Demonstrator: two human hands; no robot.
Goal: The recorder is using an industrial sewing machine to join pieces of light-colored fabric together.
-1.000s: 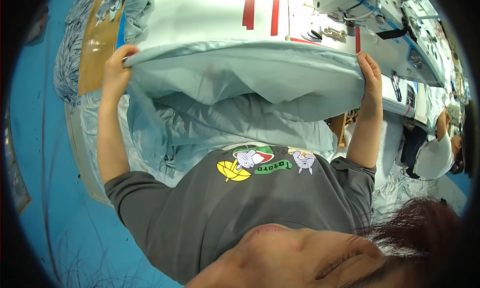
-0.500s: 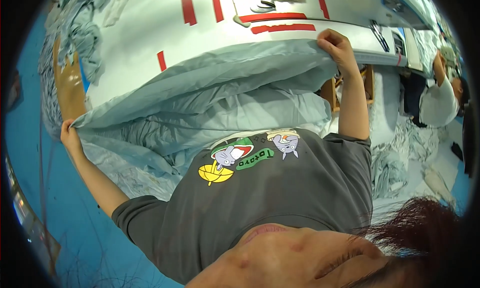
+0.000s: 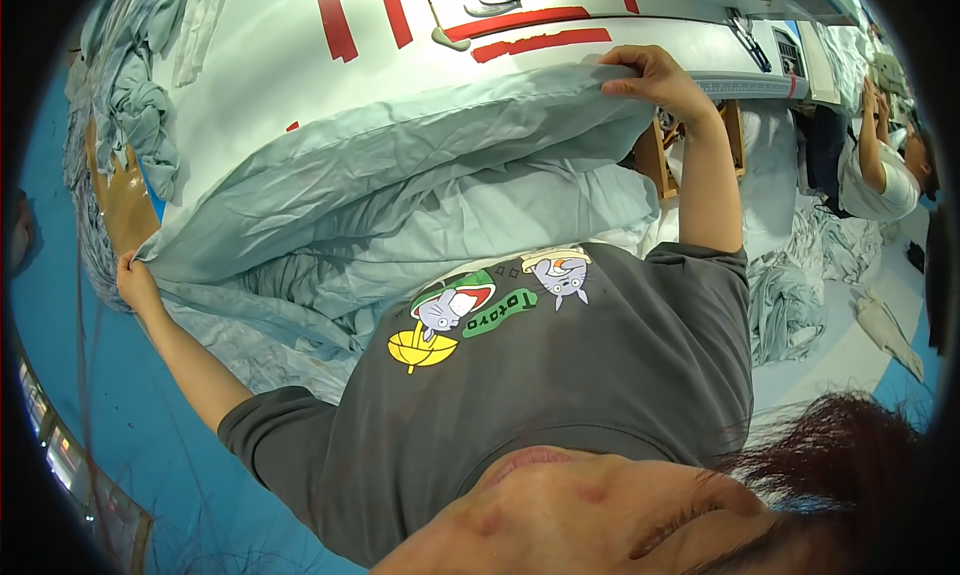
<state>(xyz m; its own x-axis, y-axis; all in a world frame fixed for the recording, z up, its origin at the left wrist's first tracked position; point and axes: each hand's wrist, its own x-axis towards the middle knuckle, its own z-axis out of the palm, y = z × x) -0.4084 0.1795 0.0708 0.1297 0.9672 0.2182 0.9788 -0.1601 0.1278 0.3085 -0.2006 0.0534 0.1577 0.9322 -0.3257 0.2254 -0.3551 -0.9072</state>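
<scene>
A wide pale green cloth (image 3: 420, 140) stretches between my two hands, its far edge lying over the white tabletop and the rest falling in deep folds toward my body. At the left, my left hand (image 3: 137, 277) is closed, pinching a corner of the cloth beyond the table's side. My right hand (image 3: 655, 80) grips the cloth's far right edge between thumb and fingers, over the table's front edge. More of the same cloth lies bunched (image 3: 470, 220) beneath the stretched edge.
Red tape strips (image 3: 540, 43) mark the white tabletop (image 3: 260, 55). Small metal parts lie at the far side, with tweezers or snips (image 3: 748, 40) to the right. A wooden drawer (image 3: 735, 140) hangs below. Heaped cloth (image 3: 140, 105) sits left. Another person (image 3: 880, 180) works at far right.
My right hand has moved slightly left with the cloth edge. The cloth now covers most of a short red strip on the left. My left hand still holds its corner.
</scene>
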